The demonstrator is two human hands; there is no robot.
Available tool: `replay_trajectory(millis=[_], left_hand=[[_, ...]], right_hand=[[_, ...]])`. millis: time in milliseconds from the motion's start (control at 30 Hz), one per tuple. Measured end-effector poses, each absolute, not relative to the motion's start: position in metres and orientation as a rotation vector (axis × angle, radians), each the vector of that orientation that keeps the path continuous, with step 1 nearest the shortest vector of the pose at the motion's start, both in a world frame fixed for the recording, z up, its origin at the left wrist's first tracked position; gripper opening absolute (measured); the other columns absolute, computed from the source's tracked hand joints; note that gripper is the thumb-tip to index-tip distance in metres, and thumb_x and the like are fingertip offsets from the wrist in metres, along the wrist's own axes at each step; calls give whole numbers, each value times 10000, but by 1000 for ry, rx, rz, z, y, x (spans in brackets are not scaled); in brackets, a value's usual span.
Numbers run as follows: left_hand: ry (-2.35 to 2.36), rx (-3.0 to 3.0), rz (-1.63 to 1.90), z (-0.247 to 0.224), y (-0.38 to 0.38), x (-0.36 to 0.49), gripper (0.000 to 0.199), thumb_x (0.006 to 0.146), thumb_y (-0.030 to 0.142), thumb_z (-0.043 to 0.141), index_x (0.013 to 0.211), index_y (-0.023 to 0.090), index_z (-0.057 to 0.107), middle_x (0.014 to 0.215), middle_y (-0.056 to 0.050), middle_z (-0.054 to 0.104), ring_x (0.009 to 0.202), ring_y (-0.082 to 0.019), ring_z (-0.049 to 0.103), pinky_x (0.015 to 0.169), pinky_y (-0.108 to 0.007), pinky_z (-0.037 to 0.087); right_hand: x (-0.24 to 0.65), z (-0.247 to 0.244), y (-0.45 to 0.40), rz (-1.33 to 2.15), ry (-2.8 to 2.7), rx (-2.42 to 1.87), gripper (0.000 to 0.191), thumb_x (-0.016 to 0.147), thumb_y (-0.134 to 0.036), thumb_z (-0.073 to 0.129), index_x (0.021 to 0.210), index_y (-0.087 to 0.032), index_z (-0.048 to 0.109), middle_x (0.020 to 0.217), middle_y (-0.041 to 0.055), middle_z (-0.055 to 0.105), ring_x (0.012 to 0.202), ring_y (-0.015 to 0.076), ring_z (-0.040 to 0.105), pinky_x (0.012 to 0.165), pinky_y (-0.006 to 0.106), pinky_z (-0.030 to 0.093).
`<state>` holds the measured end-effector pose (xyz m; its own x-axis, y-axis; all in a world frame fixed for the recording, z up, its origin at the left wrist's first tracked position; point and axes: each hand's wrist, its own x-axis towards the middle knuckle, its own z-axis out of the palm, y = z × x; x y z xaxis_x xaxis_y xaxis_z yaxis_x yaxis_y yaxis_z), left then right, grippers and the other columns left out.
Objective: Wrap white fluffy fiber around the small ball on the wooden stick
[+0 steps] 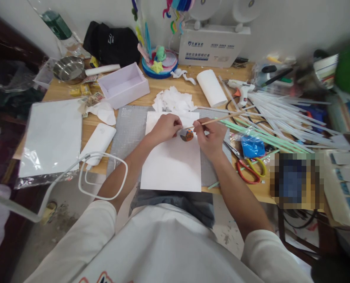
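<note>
My right hand (210, 135) is closed in a pinch around a thin wooden stick (222, 118). The stick slants up to the right, its tip close to my left fingers. Bent together, the fingers of my left hand (165, 127) are closed at the left side of a small roundish piece (187, 136), grey with orange patches. Whether they grip this piece or something smaller is hidden. Under both hands lies a white sheet of paper (170, 169) on a grey cutting mat (128, 125).
Crumpled white tissue (175, 99) and a paper roll (212, 88) lie beyond the sheet. At right are red-and-yellow scissors (248, 173), a glue gun (242, 90) and several glue sticks (287, 112). A lilac box (124, 86) and a white power bank (98, 143) with its cable are left.
</note>
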<state>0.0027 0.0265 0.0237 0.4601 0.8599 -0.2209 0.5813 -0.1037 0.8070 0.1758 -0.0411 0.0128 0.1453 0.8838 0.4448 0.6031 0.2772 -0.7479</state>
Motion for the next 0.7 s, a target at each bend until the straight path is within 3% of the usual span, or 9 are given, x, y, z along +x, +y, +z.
replay_trajectory(millis=[700], left_hand=[[1224,1783,381,26,25,4,127,898,173,610,799,147,685,588,1,630,520,-105,600,590,-234,471]], right_hand=[[173,7,-35,323,-1762,-1434,334,983,-465,495,762,-253,627,642,13,658,580,149,553,612,313,402]])
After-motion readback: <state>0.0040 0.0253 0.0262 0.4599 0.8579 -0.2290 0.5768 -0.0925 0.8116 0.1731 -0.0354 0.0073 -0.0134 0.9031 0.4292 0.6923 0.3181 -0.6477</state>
